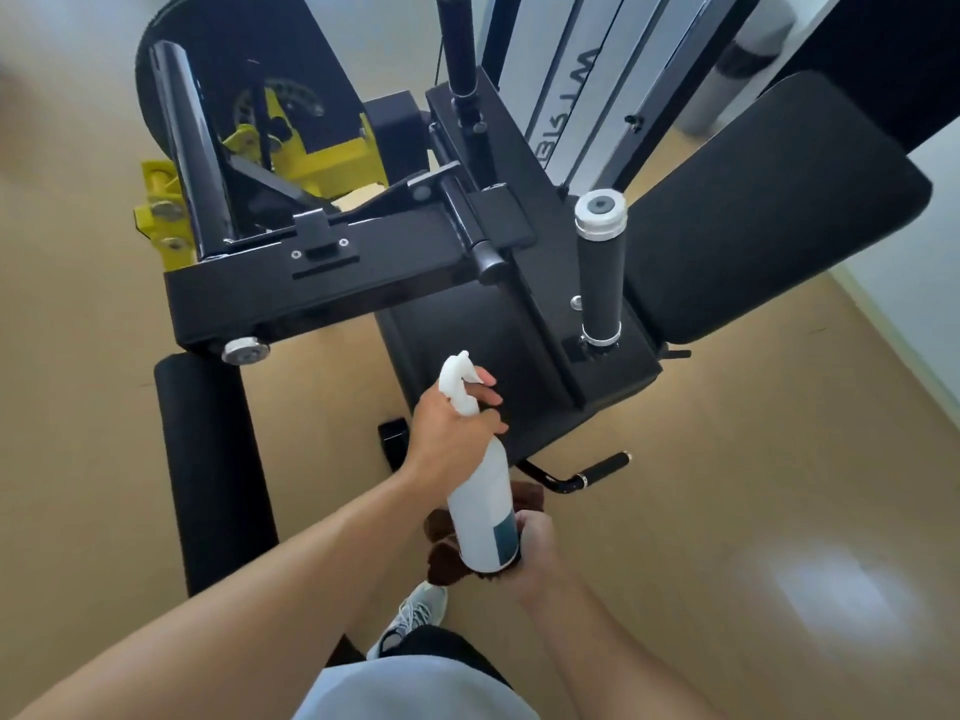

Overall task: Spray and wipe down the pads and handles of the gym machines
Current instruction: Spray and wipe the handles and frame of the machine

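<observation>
Nearest the camera, the right hand (535, 550) cups the base of a white plastic spray bottle with a teal label (483, 517), its fingers curled round the bottle's bottom and a dark brown cloth (441, 556) bunched beneath. The left hand (449, 426) grips the bottle's neck, fingers wrapped below the white trigger head (457, 374). Beyond, the bottle points at the black padded seat (467, 345) of the gym machine; a black foam-grip handle with silver end caps (600, 267) stands upright at the seat's right edge, and a black back pad (769, 210) lies farther right.
</observation>
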`<state>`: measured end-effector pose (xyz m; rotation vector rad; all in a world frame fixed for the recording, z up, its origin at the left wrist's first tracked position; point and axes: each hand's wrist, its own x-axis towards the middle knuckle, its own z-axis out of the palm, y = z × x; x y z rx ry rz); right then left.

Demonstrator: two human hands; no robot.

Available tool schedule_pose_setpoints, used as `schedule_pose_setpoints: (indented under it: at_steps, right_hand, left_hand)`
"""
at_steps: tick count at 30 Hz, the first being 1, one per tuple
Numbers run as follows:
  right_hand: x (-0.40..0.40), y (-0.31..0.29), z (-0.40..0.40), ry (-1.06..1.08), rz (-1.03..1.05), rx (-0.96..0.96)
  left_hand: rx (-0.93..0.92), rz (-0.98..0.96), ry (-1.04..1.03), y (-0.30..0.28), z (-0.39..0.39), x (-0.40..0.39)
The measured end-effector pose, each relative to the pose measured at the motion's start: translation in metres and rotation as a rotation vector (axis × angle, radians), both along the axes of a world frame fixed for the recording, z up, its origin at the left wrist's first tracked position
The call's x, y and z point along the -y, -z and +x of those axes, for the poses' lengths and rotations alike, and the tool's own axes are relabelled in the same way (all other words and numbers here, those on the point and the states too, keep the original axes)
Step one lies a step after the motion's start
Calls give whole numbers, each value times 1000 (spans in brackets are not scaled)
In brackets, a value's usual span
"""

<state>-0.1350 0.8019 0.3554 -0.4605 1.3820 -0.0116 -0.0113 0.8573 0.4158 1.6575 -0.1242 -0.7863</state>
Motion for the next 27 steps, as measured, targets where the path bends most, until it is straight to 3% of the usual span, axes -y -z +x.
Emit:
schedule_pose_setpoints:
  at_steps: [5,8,12,17,21,27]
  right_hand:
    - [2,-19,8,30,-221,-203]
    - [-3,-31,0,23,-277,-202]
    - [-11,-35,-12,182,-320,-231]
    - [-27,-44,-12,268,-381,-258]
    - [-33,-55,-11,302,-423,-259]
    - [-40,-64,-5,399,-560,-166]
  left_hand:
    - [66,72,144,17,26,3]
    - [105,115,198,19,41,5]
    - [134,101,279,16,51,1]
    - [170,59,548,17,47,-5]
    - [173,34,643,19,35,-10]
    - [210,111,741,24,27,-14]
